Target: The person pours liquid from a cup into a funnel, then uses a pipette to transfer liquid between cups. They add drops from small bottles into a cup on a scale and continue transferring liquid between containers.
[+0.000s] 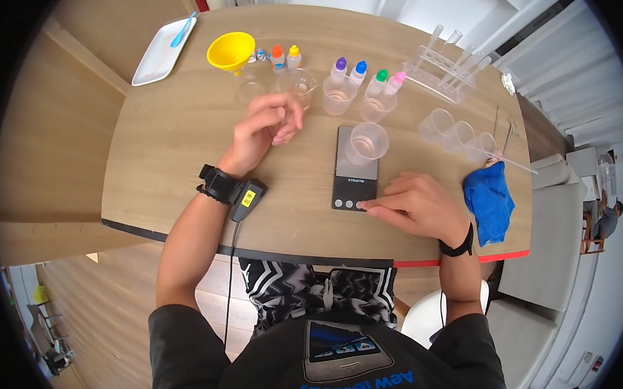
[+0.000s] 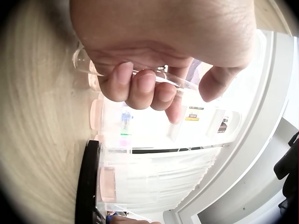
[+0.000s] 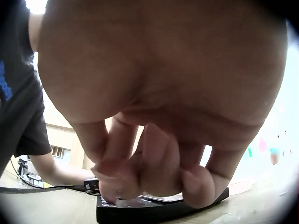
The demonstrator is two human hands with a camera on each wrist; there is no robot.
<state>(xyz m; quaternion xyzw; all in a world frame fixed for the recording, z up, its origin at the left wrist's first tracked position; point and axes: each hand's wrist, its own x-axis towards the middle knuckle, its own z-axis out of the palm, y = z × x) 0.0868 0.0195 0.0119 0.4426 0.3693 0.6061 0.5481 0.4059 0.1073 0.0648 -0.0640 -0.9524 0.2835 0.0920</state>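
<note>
We see a cup (image 1: pixel 367 143) standing on the scale (image 1: pixel 354 169) at the table's (image 1: pixel 178 158) middle. Behind it stand dropper bottles (image 1: pixel 359 75); a rack (image 1: pixel 447 69) is to their right, a funnel (image 1: pixel 231 52) and tray (image 1: pixel 161 53) to their left. A cloth (image 1: pixel 489 200) lies right of the scale.

Pocket scale (image 1: pixel 355 170), black w/ silver platform, flat on wooden table, centre of head view; button row at near edge. Clear plastic cup (image 1: pixel 367 143) upright on platform, faint pinkish tint at bottom. Clear tube (image 2: pixel 140 74) across upper left of left wrist view, approx horizontal.
</note>
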